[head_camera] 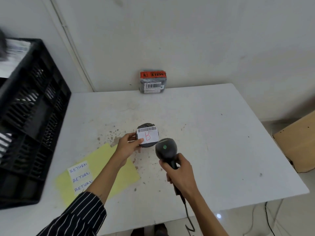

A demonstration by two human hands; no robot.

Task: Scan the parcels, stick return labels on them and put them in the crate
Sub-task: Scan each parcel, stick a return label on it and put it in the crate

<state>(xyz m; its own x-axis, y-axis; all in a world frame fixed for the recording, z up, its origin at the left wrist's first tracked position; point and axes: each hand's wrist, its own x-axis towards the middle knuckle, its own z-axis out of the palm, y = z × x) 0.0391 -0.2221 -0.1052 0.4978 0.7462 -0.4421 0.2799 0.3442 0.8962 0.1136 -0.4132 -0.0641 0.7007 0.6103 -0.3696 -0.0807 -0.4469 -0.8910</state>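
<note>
While my left hand [127, 146] pinches it at the edge with thumb and curled fingers, the small round parcel [147, 125] sits over the middle of the table [221, 142]; I cannot tell whether it rests on the surface. It is wrapped in dark, wrinkled plastic, and a flat white label [148, 135] covers most of its face, with a barcode along the top and a red handwritten letter below.

Just to its right, my right hand [180, 172] is wrapped tight round the handle of the scanner [166, 149], a smooth black one with a rounded head showing a small green dot, its head close beside the parcel. A thin dark cable [186, 212] trails from the handle towards me.

Under my left forearm, in its striped sleeve [80, 217], lies a pale yellow sheet [119, 171] carrying white return labels [80, 177] lettered in blue. The tabletop is white, speckled with stains. A second parcel [152, 82], blocky and grey with orange tape, leans at the far edge against the wall. A black slatted plastic crate [34, 116] stands at the left, and a brown cardboard box [300, 143] at the right.
</note>
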